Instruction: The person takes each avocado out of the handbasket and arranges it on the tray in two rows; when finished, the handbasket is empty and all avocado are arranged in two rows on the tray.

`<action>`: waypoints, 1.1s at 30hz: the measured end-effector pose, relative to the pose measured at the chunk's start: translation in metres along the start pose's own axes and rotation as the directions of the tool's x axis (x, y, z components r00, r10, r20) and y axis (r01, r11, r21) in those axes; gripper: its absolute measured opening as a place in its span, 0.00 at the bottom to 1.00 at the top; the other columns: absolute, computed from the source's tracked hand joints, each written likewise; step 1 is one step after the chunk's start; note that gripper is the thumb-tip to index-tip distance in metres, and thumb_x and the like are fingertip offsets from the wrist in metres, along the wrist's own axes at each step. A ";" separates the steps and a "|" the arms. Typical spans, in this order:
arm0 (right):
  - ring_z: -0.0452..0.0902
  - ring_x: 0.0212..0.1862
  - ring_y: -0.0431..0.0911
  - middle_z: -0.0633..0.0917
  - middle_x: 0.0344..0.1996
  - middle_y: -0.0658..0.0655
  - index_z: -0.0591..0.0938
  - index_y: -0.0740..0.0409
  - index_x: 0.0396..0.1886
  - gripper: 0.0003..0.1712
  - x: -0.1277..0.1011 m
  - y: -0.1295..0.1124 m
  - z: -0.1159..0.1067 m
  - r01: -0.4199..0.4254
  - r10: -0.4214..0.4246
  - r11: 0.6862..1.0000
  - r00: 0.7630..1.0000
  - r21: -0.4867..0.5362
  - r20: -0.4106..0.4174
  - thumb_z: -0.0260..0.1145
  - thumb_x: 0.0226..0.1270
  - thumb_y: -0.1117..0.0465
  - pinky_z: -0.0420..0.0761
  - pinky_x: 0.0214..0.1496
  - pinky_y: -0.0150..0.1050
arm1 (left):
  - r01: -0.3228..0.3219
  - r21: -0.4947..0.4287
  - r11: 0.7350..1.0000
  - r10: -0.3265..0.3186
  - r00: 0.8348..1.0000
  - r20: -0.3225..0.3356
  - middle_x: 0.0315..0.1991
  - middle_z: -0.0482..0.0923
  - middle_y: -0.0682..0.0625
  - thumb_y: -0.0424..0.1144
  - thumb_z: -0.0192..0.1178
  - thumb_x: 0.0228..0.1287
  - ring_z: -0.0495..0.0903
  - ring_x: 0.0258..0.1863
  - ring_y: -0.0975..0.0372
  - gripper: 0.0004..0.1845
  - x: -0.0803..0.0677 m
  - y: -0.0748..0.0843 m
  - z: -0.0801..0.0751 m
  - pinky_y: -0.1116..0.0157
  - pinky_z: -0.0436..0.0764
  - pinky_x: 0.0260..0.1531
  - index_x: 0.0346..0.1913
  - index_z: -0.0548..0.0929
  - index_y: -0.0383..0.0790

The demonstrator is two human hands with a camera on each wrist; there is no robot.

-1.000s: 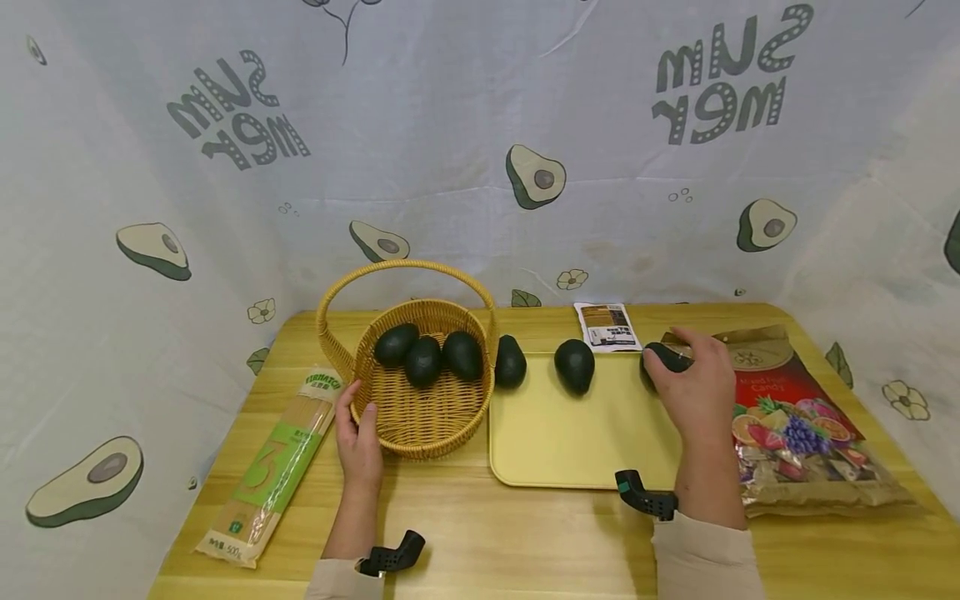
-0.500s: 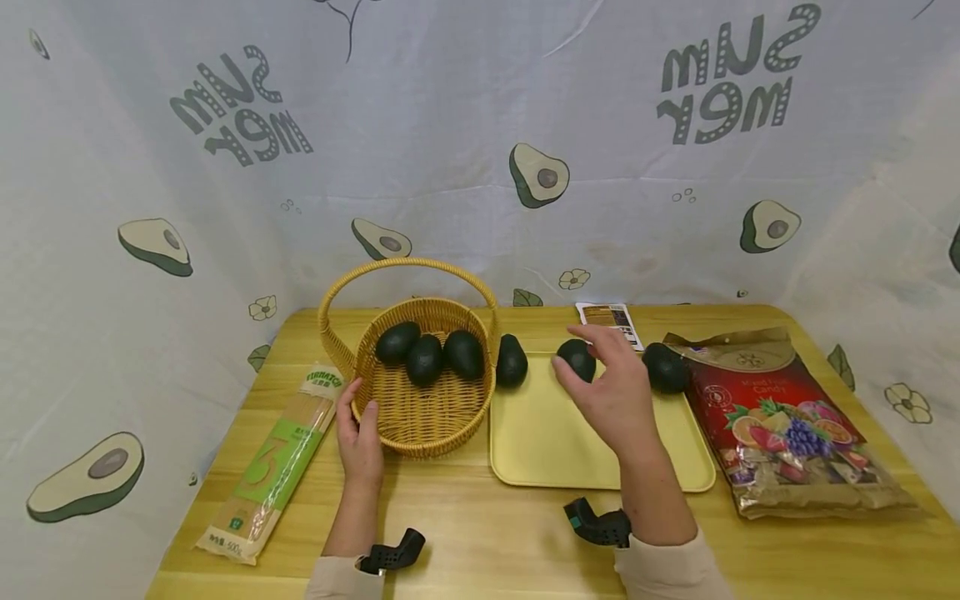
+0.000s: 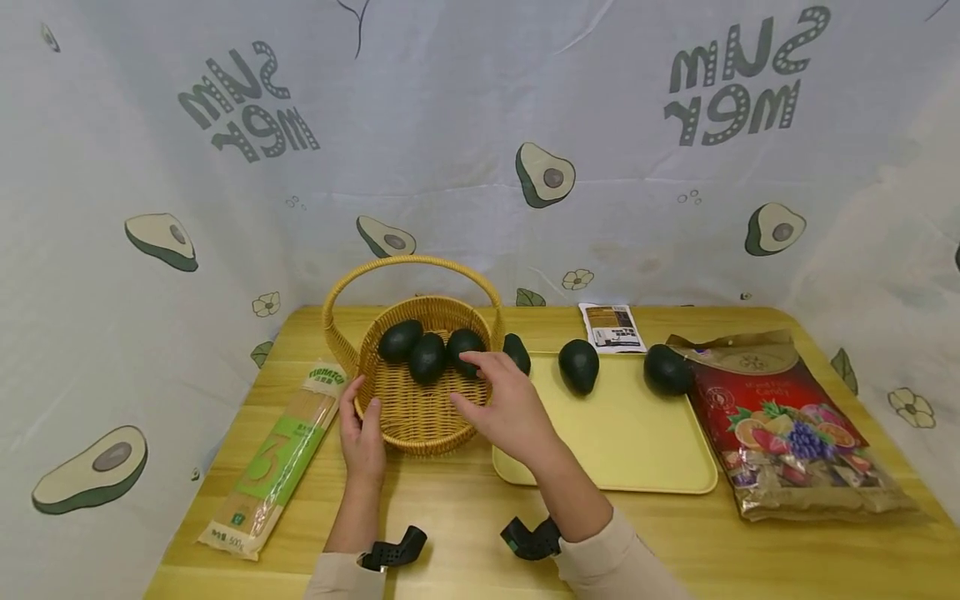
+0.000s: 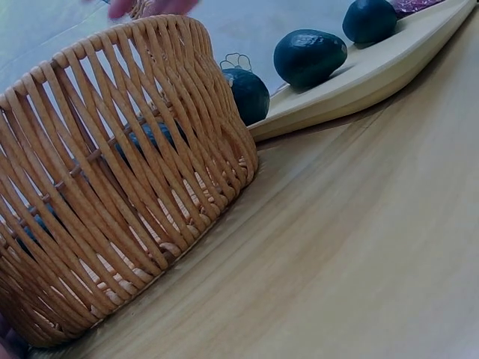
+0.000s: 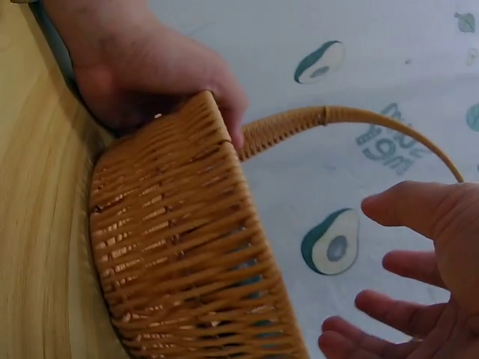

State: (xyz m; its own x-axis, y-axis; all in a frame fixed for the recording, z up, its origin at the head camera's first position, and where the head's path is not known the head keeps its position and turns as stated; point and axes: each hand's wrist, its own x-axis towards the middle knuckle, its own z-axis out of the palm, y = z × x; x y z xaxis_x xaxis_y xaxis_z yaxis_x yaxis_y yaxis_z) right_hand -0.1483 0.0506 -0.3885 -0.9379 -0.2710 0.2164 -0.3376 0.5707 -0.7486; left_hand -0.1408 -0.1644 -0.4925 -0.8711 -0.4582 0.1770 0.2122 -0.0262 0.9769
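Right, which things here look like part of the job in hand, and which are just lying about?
Part of the job, it seems:
wicker basket, with the left grip at its side and the open right grip near its rim
three avocados in the basket
yellow tray
three avocados by its far edge

Apparently lying about:
green-labelled pack
candy bag
white packet

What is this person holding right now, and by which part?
The left hand holds the basket by the left side of its rim; the right hand holds nothing.
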 end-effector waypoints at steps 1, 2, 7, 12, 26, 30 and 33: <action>0.78 0.63 0.55 0.77 0.65 0.58 0.76 0.51 0.69 0.35 0.004 -0.001 0.005 -0.020 0.020 1.000 0.999 -0.006 0.029 0.75 0.63 0.52 0.80 0.61 0.54 | 0.000 -0.005 1.000 0.000 1.000 0.003 0.75 0.62 0.43 0.30 0.47 0.76 0.59 0.75 0.53 0.23 0.000 0.000 0.000 0.68 0.60 0.69 0.71 0.65 0.30; 0.77 0.66 0.56 0.76 0.67 0.59 0.75 0.51 0.71 0.37 0.008 -0.002 0.011 -0.034 0.034 0.999 0.998 -0.013 0.056 0.75 0.64 0.51 0.79 0.63 0.55 | 0.002 -0.008 1.000 -0.002 1.000 0.005 0.75 0.62 0.43 0.30 0.47 0.76 0.59 0.75 0.52 0.23 0.000 0.000 0.000 0.71 0.61 0.68 0.71 0.65 0.30; 0.70 0.72 0.61 0.66 0.76 0.61 0.67 0.51 0.77 0.44 0.032 -0.004 0.036 -0.091 0.095 0.995 0.985 -0.031 0.145 0.73 0.65 0.46 0.74 0.68 0.61 | 0.004 0.014 1.000 -0.004 1.000 0.002 0.75 0.62 0.43 0.30 0.47 0.76 0.59 0.75 0.53 0.23 0.000 0.002 -0.001 0.64 0.60 0.71 0.71 0.66 0.31; 0.68 0.72 0.68 0.56 0.81 0.63 0.61 0.50 0.80 0.49 0.055 -0.005 0.053 -0.159 0.162 0.987 0.968 -0.031 0.192 0.73 0.65 0.44 0.74 0.66 0.66 | 0.006 0.037 0.999 -0.007 1.000 0.005 0.76 0.62 0.43 0.31 0.47 0.76 0.56 0.77 0.54 0.23 0.002 0.002 -0.001 0.48 0.54 0.76 0.71 0.66 0.32; 0.66 0.72 0.68 0.60 0.78 0.65 0.64 0.53 0.79 0.42 0.078 0.004 0.079 -0.194 0.210 0.976 0.959 -0.099 0.192 0.70 0.70 0.51 0.69 0.70 0.66 | 0.013 0.046 0.999 -0.013 1.000 0.002 0.75 0.62 0.42 0.32 0.48 0.76 0.55 0.78 0.54 0.23 -0.001 0.001 0.000 0.52 0.53 0.76 0.71 0.67 0.32; 0.70 0.69 0.67 0.64 0.76 0.64 0.70 0.49 0.75 0.36 0.079 0.004 0.081 -0.201 0.219 0.972 0.961 -0.122 0.169 0.69 0.71 0.52 0.72 0.68 0.64 | 0.010 0.043 0.999 -0.010 1.000 -0.002 0.75 0.62 0.42 0.32 0.47 0.76 0.57 0.77 0.54 0.23 -0.001 0.001 -0.001 0.56 0.56 0.74 0.71 0.67 0.32; 0.72 0.66 0.67 0.67 0.73 0.64 0.73 0.48 0.73 0.34 0.080 0.004 0.081 -0.206 0.223 0.972 0.961 -0.111 0.163 0.71 0.69 0.51 0.75 0.65 0.62 | 0.009 0.051 0.999 -0.008 1.000 -0.002 0.75 0.62 0.42 0.32 0.47 0.76 0.57 0.77 0.54 0.23 0.000 0.000 -0.001 0.57 0.56 0.74 0.71 0.67 0.33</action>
State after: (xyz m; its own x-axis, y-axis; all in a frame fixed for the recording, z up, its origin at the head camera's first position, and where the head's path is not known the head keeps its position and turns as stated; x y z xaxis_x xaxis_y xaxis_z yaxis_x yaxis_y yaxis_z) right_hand -0.2177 -0.0319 -0.4249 -0.9637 -0.2599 -0.0608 -0.1436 0.6968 -0.7027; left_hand -0.1401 -0.1655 -0.4928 -0.8720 -0.4596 0.1684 0.1817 0.0157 0.9832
